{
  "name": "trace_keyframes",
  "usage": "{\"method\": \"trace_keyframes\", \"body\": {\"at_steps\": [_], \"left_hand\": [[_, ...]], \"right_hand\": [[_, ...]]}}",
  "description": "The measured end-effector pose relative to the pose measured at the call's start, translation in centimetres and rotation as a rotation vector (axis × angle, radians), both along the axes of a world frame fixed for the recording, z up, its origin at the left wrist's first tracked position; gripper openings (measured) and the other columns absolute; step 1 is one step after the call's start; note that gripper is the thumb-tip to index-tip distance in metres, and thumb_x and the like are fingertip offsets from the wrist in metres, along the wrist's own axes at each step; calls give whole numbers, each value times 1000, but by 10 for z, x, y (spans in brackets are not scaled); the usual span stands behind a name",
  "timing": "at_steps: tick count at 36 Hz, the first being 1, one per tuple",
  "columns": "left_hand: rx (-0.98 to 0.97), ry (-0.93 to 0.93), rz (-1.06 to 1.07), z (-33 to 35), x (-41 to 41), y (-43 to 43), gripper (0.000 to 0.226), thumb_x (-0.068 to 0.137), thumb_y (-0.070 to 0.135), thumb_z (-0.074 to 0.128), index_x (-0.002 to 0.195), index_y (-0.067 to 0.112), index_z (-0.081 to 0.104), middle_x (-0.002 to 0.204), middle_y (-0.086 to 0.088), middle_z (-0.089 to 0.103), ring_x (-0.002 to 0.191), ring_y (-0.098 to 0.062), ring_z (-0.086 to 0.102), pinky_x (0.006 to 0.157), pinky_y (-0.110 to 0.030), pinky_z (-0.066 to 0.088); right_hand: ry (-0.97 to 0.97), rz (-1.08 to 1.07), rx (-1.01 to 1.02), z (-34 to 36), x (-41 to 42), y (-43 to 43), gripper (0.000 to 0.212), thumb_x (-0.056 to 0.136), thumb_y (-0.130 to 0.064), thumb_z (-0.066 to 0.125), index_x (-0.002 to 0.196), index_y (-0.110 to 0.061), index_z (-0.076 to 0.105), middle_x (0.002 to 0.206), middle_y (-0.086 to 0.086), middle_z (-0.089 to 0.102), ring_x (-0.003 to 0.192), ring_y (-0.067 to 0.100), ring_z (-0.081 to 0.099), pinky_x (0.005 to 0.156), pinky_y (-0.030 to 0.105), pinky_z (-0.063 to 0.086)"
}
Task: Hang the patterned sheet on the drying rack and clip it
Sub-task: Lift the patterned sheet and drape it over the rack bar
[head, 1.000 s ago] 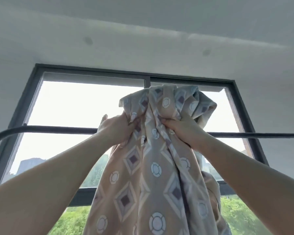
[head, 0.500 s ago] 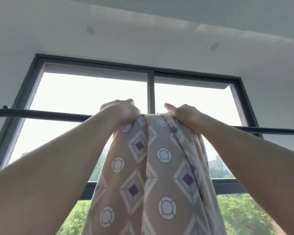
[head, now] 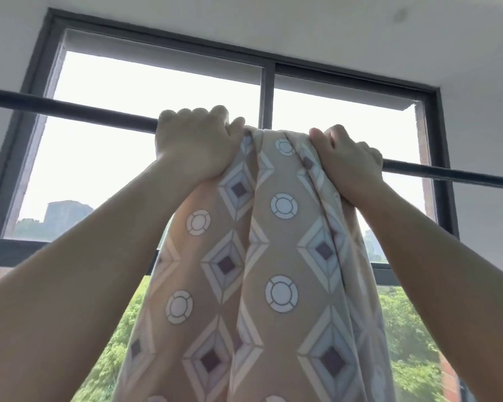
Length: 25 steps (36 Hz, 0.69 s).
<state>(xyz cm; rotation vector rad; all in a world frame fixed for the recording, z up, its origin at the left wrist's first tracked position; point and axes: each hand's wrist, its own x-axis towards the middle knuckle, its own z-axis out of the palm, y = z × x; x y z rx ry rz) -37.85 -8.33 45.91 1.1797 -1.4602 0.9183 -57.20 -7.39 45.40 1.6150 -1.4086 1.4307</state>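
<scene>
Beige sheet (head: pixel 276 256) bunched between left hand (head: pixel 196 146), right hand (head: pixel 347 163).

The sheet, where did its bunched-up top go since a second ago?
The patterned sheet had its bunched top sticking up above the bar. That top has gone over the bar and now drapes across it. The left hand and right hand now sit on top of the bar. Both still grip the cloth, and the bar stayed put.

Looking steeply upward from head height just below the drying rack rail (head: pixel 70 107), facing the window (head: pixel 163 91); sitting close behind the left hand (head: pixel 195 143) and right hand (head: pixel 349 166); taking in the patterned sheet (head: pixel 273 256) at lower centre.
</scene>
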Motion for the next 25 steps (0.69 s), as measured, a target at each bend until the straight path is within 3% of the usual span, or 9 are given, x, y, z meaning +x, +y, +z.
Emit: {"method": "trace_keyframes", "body": {"at_steps": [2,5,7,10,14,17,18,22,25], "left_hand": [[-39,25,-46,-7,2,1,51,96,43,20,121,12,52,104,-13,61,98,-29,49,93,-42,30],[-58,9,-110,-24,5,1,53,93,48,27,136,19,38,131,-12,50,126,-29,39,110,-45,17],[-56,19,-240,-41,6,3,60,90,52,36,142,22,28,145,-7,33,137,-25,24,113,-43,14],[28,98,-570,-73,2,4,75,82,52,48,145,33,14,152,9,10,135,-13,18,102,-29,24],[91,269,-849,-117,-5,-3,83,79,51,59,146,32,14,143,17,21,113,10,26,92,-9,28],[164,351,-920,-143,-5,-5,89,68,55,63,141,33,19,134,12,43,116,-9,49,94,-35,45],[194,381,-916,-148,-5,-4,86,68,52,66,140,34,21,125,16,50,110,-11,55,91,-36,46],[230,415,-821,-151,-4,-5,50,79,30,65,125,28,44,94,24,55,90,-8,57,71,-17,42],[163,324,-788,-141,-4,-6,26,83,20,59,107,28,51,81,29,50,71,11,49,58,-1,34]], "right_hand": [[14,-11,-40,-10,-1,1,45,95,-50,24,112,-18,50,108,2,58,116,25,43,103,38,21],[33,44,-58,-26,-2,5,64,90,-60,25,137,-19,36,140,2,42,135,21,28,115,40,12],[7,215,-43,-40,0,11,78,79,-67,29,143,-21,28,146,-1,35,138,19,25,115,44,18],[-86,589,83,-67,5,19,89,75,-65,54,147,-27,18,145,-9,36,129,12,42,107,42,37],[-200,768,102,-103,6,11,96,66,-53,70,145,-33,20,141,-12,40,122,8,49,101,38,46],[-217,763,91,-124,4,5,93,63,-55,71,142,-39,25,143,-14,38,124,8,48,101,40,45],[-226,743,94,-129,4,4,90,64,-55,71,140,-42,25,143,-15,38,124,7,48,101,40,45],[-184,539,50,-137,9,6,85,68,-58,67,141,-41,25,146,-12,37,126,11,47,103,43,42],[-164,507,-7,-125,16,12,71,81,-28,69,142,-29,33,134,-11,51,117,7,53,101,31,43]]}}
